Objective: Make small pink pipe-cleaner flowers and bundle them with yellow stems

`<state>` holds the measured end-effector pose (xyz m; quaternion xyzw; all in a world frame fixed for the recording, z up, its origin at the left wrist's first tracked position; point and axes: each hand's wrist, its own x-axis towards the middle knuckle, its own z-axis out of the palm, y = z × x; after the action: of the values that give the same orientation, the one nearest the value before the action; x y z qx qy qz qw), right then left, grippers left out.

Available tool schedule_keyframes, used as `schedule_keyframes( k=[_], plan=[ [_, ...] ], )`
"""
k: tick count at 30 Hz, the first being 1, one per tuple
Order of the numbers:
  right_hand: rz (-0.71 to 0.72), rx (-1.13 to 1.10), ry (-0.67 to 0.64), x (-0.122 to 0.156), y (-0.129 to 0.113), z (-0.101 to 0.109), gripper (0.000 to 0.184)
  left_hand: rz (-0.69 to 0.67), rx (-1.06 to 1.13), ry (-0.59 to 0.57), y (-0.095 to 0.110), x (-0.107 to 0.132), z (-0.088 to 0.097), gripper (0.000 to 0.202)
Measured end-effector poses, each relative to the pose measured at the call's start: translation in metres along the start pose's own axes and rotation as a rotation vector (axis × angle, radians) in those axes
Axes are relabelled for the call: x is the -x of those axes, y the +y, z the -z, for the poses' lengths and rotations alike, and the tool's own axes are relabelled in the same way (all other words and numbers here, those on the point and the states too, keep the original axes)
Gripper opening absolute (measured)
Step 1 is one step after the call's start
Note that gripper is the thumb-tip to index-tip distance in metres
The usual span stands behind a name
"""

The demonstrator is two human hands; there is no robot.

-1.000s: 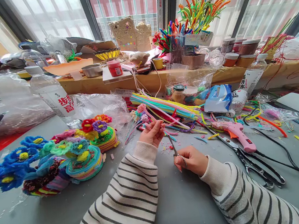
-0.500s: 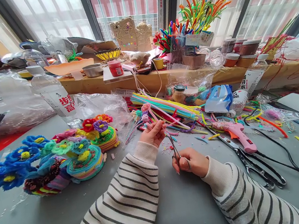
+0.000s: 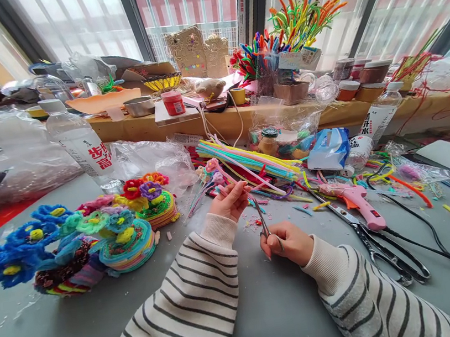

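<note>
My left hand [image 3: 232, 201] is closed in a pinch on a fuzzy pink pipe cleaner [image 3: 225, 173]. Its far end runs up to a curled pink, flower-like head [image 3: 211, 165]; the part inside my fingers is hidden. Small metal scissors [image 3: 261, 216] are in my right hand [image 3: 288, 242], with fingers wrapped around the handles. Their blades point up, and the tips are close to the fingers of my left hand. Pink and red clippings [image 3: 257, 222] lie on the grey table [image 3: 269, 307] just beyond the scissors.
Pipe-cleaner flowers [image 3: 35, 234] and round striped cake shapes [image 3: 129, 249] stand at left. Loose pipe cleaners [image 3: 248, 157] lie behind my hands. To the right are large shears [image 3: 382, 247], a pink glue gun [image 3: 357, 200] with its black cord, and a blue packet [image 3: 329, 148].
The pink flower-like head has swung a little to the left above my left hand. In my right hand the scissors look more closed than before. Both hands stay nearly in place.
</note>
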<state>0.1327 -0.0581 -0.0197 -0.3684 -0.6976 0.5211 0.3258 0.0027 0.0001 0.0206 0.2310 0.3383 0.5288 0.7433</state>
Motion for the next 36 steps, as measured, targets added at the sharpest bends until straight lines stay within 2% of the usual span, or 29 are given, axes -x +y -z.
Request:
schedule_keyframes(
  k=[14,20,30,36],
  plan=[
    [0.025,0.008,-0.012,0.0002,-0.0043,0.0005,0.061,-0.051,0.044,0.044,0.0,0.0039,-0.0039,0.015],
    [0.025,-0.023,-0.004,-0.0002,-0.0016,0.0003,0.059,-0.001,0.005,-0.003,-0.0011,0.003,-0.0016,0.009],
    [-0.034,-0.113,0.051,-0.0017,0.0026,0.0013,0.055,-0.024,0.011,-0.019,-0.0007,0.0023,-0.0009,0.009],
    [-0.02,-0.135,0.024,-0.0021,0.0054,0.0,0.059,-0.038,0.014,-0.039,-0.002,0.0017,0.0004,0.009]
  ],
)
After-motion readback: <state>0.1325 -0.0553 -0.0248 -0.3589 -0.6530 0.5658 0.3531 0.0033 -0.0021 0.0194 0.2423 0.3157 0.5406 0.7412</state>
